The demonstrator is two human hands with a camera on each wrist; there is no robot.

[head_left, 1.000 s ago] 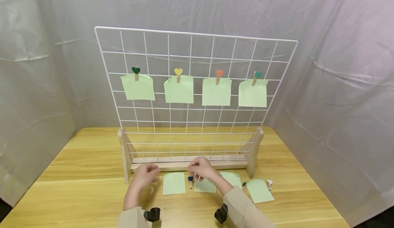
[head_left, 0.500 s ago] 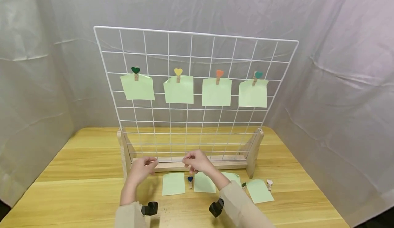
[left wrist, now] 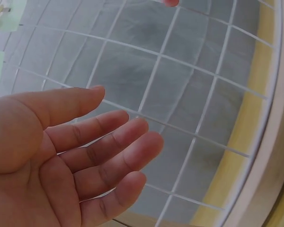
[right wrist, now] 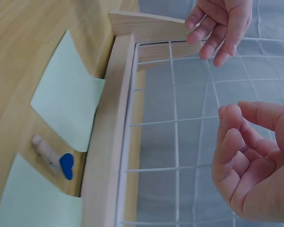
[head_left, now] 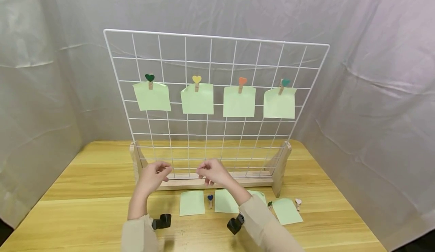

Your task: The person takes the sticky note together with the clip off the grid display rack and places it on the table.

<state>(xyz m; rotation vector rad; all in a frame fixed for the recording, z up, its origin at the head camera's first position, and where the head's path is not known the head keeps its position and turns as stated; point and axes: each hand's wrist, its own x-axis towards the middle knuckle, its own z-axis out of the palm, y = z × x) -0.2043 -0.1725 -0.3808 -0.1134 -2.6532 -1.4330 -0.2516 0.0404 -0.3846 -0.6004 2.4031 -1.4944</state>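
Observation:
Both hands hover in front of the lower part of a white wire grid (head_left: pixel 217 37). My left hand (head_left: pixel 154 176) has relaxed fingers and nothing in it; its palm (left wrist: pixel 52 175) shows in the left wrist view. The right hand (head_left: pixel 215 172) is loosely curled, its thumb near the index fingertip (right wrist: pixel 233 113), with no object visible between them. Below the hands, on the table, lie a pale green paper note (head_left: pixel 192 203), a small wooden clothespin with a blue heart (head_left: pixel 210 201) and a second green note (head_left: pixel 225 201).
Four-sided green notes hang along the grid, clipped by heart clothespins: dark green (head_left: pixel 150 79), yellow (head_left: pixel 196 81), orange (head_left: pixel 242 82) and teal (head_left: pixel 284 83). A wooden stand (head_left: pixel 281 170) bears the grid. Right of the hands lie another note (head_left: pixel 287 211) and a white-heart clothespin (head_left: pixel 298 203).
Both hands have risen and shifted left, away from the notes on the table to in front of the grid's lower wires. Notes and clothespins stay where they were.

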